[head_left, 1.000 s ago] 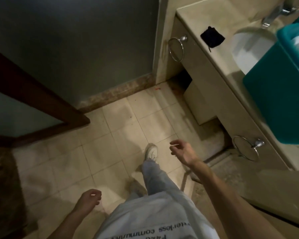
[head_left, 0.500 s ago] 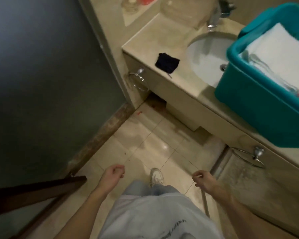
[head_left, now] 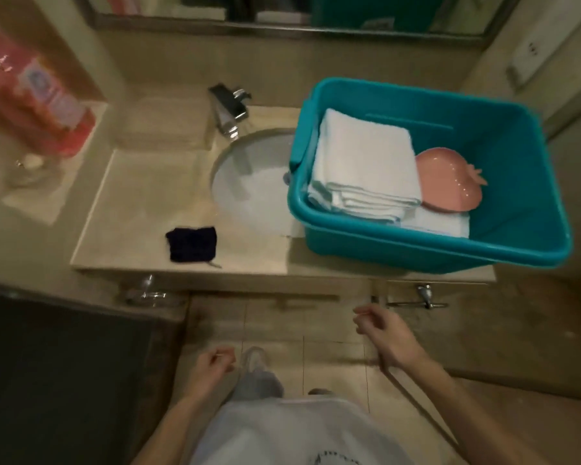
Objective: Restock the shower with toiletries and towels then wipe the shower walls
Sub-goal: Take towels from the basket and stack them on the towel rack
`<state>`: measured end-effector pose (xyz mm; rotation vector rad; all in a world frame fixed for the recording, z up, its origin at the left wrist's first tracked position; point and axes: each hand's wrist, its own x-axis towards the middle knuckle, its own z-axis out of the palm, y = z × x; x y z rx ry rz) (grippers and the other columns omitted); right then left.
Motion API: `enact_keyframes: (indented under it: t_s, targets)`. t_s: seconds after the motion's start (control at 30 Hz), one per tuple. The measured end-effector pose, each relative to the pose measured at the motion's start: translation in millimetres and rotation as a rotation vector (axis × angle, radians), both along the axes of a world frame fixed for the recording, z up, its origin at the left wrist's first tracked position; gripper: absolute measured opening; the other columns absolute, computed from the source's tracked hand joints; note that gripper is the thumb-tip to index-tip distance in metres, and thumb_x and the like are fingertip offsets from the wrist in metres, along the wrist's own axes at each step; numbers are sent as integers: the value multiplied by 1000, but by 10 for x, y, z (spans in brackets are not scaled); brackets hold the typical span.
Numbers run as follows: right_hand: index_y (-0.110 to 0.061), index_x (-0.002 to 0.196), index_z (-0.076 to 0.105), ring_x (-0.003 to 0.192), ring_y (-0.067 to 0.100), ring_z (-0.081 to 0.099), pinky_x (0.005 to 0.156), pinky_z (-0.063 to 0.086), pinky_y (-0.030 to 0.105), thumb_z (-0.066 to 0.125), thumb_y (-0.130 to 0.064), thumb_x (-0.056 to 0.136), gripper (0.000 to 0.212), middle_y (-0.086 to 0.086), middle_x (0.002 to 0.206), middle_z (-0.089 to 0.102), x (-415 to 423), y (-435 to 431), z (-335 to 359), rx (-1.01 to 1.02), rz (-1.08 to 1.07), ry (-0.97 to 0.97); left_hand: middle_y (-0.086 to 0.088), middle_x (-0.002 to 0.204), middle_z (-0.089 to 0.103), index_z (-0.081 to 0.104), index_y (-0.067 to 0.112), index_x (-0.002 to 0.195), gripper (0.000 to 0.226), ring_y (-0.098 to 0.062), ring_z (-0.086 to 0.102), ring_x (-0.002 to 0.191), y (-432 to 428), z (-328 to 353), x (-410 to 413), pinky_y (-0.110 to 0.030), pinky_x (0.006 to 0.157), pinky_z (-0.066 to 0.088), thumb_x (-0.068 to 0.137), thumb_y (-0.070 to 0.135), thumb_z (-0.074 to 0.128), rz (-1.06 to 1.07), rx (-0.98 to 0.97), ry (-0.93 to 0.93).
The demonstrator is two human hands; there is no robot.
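Right hand (head_left: 388, 333) higher, nearer teal tub (head_left: 416, 251)

On my feed: wearer in a pale grey-white T-shirt (head_left: 282, 431), dark printed lettering (head_left: 336, 459) at its lower edge, too blurred to read. Light grey-blue trousers (head_left: 257, 385), one white trainer (head_left: 254, 355) showing. Forearms bare; left hand (head_left: 212, 365) and right hand (head_left: 386, 330) bare too.
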<state>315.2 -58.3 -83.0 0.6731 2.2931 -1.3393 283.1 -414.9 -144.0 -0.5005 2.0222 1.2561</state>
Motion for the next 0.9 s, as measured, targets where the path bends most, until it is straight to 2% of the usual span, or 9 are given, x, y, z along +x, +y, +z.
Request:
enact_keyframes:
  t_s: [0.03, 0.1, 0.2, 0.33, 0.47, 0.57, 0.73, 0.83, 0.9]
  targets:
    - [-35, 112, 63, 99, 7, 68, 95, 56, 38, 60, -27, 98, 16, -8, 108, 70, -86, -20, 155, -5, -24, 53, -13, 110, 67, 65, 7, 113, 16, -28, 66, 101, -2, 41, -162, -22, 78, 50, 100, 6, 55, -37, 10, 9]
    - [-35, 117, 64, 103, 2, 66, 95, 55, 32, 60, -30, 97, 20, -13, 111, 69, -241, -66, 502, 7, -70, 164, -6, 112, 68, 68, 22, 111, 17, -20, 67, 100, 24, 132, -524, -23, 82, 51, 100, 13, 58, -118, 5, 77]
    - [-33, 117, 66, 102, 2, 66, 89, 54, 23, 61, -26, 96, 22, -18, 107, 70, -408, -118, 1031, 40, -150, 325, 7, 112, 70, 69, 41, 105, 15, -14, 66, 107, 158, 305, -1041, -37, 98, 52, 98, 30, 63, -240, -10, 206]
    - [-21, 110, 70, 92, 10, 73, 84, 58, 24, 63, -10, 95, 20, -11, 102, 74, -679, -80, 1550, -22, -289, 527, 9, 102, 75, 70, 33, 105, 13, -10, 69, 102, 621, 819, -1563, -36, 96, 53, 98, 25, 62, -194, 79, 415]
    - [-21, 107, 71, 90, 14, 73, 75, 57, 29, 63, -11, 96, 17, -6, 97, 76, -1031, 265, 1712, 22, -368, 651, 6, 99, 74, 70, 22, 105, 12, -12, 70, 95, 1096, 1343, -1879, -38, 88, 57, 99, 18, 61, -23, 161, 638]
    - [-25, 110, 70, 96, 6, 69, 80, 53, 18, 65, -16, 95, 18, -10, 102, 74, -1388, 664, 1623, 81, -321, 578, 4, 108, 72, 68, 21, 109, 14, -18, 68, 103, 1419, 1666, -2043, -40, 91, 55, 99, 19, 60, 31, 182, 769]
    - [-28, 112, 63, 101, -13, 55, 83, 34, -2, 66, -20, 92, 22, -18, 107, 63, -1886, 1177, 1429, 211, -206, 427, 9, 113, 68, 66, 23, 114, 18, -9, 62, 110, 1945, 2066, -2252, -39, 96, 53, 97, 22, 62, 24, 85, 895]
    - [-31, 134, 54, 113, 1, 52, 82, 36, 13, 61, -34, 93, 41, -16, 131, 58, -2158, 1381, 1349, 258, -121, 232, 14, 118, 62, 63, 30, 117, 24, -3, 55, 117, 2284, 2145, -2391, -32, 99, 48, 93, 30, 64, -114, -1, 939]
    - [-29, 142, 45, 115, 10, 52, 80, 33, 21, 59, -38, 95, 50, -12, 137, 55, -2323, 1492, 1315, 299, -41, 157, 15, 123, 58, 61, 33, 121, 28, -4, 52, 121, 2508, 2135, -2499, -29, 101, 44, 93, 33, 66, -300, -83, 978]
